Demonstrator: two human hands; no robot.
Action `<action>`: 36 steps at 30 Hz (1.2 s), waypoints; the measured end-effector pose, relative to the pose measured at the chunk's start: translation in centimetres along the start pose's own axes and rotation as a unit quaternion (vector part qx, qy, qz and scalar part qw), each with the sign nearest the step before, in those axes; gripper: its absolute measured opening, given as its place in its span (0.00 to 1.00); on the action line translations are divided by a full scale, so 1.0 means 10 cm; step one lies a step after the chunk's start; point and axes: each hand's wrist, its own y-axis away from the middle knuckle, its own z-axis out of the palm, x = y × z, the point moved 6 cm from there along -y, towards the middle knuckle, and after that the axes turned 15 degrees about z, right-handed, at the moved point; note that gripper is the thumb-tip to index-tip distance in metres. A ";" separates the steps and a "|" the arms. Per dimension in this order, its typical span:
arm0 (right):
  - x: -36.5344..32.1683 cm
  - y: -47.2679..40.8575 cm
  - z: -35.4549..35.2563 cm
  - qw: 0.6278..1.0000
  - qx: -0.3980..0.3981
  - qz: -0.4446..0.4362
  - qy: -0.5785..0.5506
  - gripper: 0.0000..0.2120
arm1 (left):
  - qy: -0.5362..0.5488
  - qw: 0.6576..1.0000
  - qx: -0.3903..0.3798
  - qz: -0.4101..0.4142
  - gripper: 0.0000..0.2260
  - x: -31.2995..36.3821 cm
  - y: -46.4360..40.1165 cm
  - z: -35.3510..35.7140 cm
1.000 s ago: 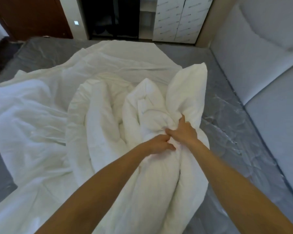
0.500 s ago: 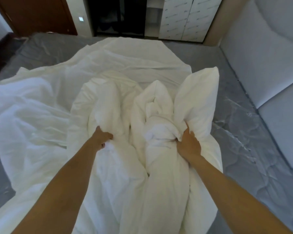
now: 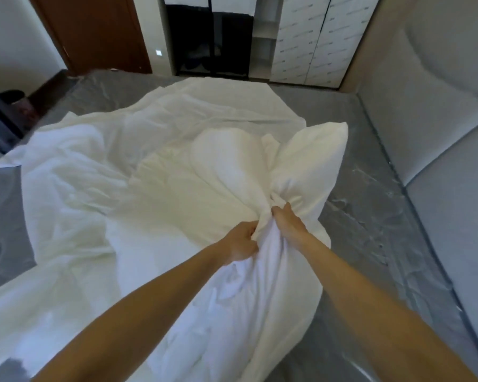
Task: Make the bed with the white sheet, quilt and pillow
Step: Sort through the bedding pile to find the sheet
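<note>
Left hand [image 3: 239, 242] back beside right hand [image 3: 289, 223], gripping quilt [image 3: 193, 194]

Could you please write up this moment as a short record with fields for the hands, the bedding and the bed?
left hand: left hand grips a bunched fold of the quilt
right hand: right hand grips the same bunch, close beside the left
sheet: white sheet lies crumpled and spread over part of the mattress
mattress: grey, bare along the right side
headboard: padded headboard on the right
</note>
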 end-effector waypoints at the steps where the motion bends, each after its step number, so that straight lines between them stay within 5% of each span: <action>1: 0.08 0.03 0.05 0.998 -0.030 0.002 -0.050 0.31 | -0.022 1.000 -0.002 -0.005 0.33 -0.04 0.03 0.08; 4: 0.21 0.08 0.26 0.983 -0.099 0.056 -0.142 0.52 | -0.076 0.997 0.007 -0.026 0.26 -0.15 0.10 0.33; 6: 0.26 0.07 0.35 0.994 -0.050 0.096 -0.023 0.58 | -0.101 0.994 0.010 -0.038 0.25 -0.22 0.12 0.41; 8: 0.34 0.04 0.39 0.992 0.018 0.115 0.039 0.60 | -0.133 0.989 -0.001 -0.058 0.20 -0.28 0.18 0.45; 11: 0.44 -0.03 0.42 0.993 0.046 0.105 -0.029 0.47 | -0.190 0.979 -0.040 -0.059 0.11 -0.32 0.23 0.46; 13: 0.48 -0.05 0.41 0.993 0.074 0.088 -0.014 0.35 | -0.184 0.980 -0.029 -0.066 0.15 -0.44 0.24 0.23; 15: 0.47 -0.07 0.36 0.994 0.088 0.064 0.017 0.28 | -0.204 0.971 0.093 -0.079 0.19 -0.62 0.31 -0.33; 17: 0.48 -0.12 0.34 0.995 0.077 0.059 0.028 0.28 | -0.266 0.919 0.264 -0.123 0.26 -0.89 0.54 -1.00; 19: 0.48 -0.16 0.36 0.995 0.070 0.059 0.032 0.28 | -0.284 0.861 0.347 -0.241 0.36 -1.25 0.93 -1.39; 21: 0.51 -0.18 0.37 0.995 0.067 0.055 0.042 0.29 | -0.187 0.836 0.366 -0.364 0.48 -1.70 1.21 -1.51; 23: 0.54 -0.23 0.43 0.994 0.074 0.052 0.057 0.29 | 0.034 0.831 0.389 -0.397 0.54 -2.19 1.30 -1.51; 25: 0.54 -0.24 0.43 0.994 0.079 0.046 0.063 0.29 | 0.236 0.837 0.374 -0.321 0.42 -2.24 1.19 -1.41; 28: 0.52 -0.19 0.43 0.997 0.066 0.037 0.026 0.32 | 0.303 0.853 0.378 -0.197 0.17 -1.77 0.96 -1.59; 32: 0.30 0.10 0.49 0.993 0.020 0.038 -0.107 0.38 | 0.330 0.864 0.380 -0.009 0.27 -0.75 0.84 -2.14; 36: -0.37 0.39 0.86 0.966 -0.120 0.024 -0.227 0.31 | 0.249 0.892 0.350 0.142 0.23 0.53 0.87 -2.32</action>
